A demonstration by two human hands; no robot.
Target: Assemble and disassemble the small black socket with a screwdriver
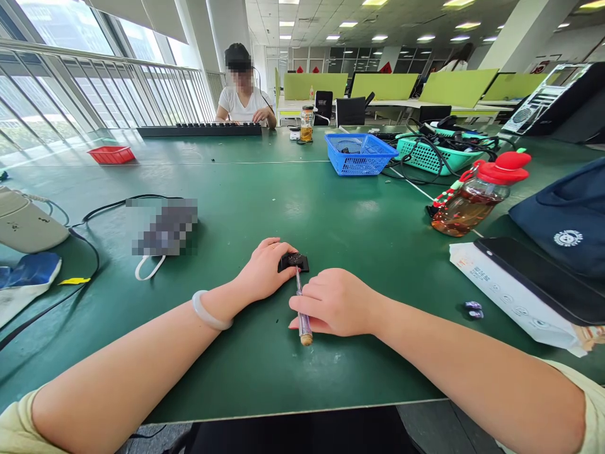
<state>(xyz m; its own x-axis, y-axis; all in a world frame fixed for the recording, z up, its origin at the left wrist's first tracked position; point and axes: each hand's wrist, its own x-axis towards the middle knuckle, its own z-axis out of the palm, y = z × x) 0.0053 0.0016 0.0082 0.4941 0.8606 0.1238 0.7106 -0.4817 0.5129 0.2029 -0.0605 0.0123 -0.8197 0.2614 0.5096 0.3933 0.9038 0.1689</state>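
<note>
1. My left hand [270, 268] grips a small black part [297, 261] flat on the green counter [265, 372], fingers over its left end and thumb along its near edge.
2. My right hand [341, 302] closes around a slim screwdriver [304, 315], its handle clear and purplish with a tan end, its tip at the near edge of the part. I can make out no writing on either piece.
3. To my right, a navy bag [562, 211] bears a round white emblem with an animal-like face; any lettering around it is too small to read.
4. Beside the bag, a white package [515, 302] carries pale printed characters, illegible from here, under a flat black case [543, 284].
5. A bottle [467, 205] of amber liquid, topped by a red lid, leans near the bag; two small purple pieces [473, 309] lie near the package.
6. Farther off, a blue basket [362, 154] sits beside a teal basket [428, 154] heaped with cables.
7. To my left, dark marks on an off-white device [28, 217] defy reading, and blurring hides the face of a gray object [170, 227].
8. Across the counter, a person in a white shirt [243, 101] sits behind a long black strip [201, 130].
</note>
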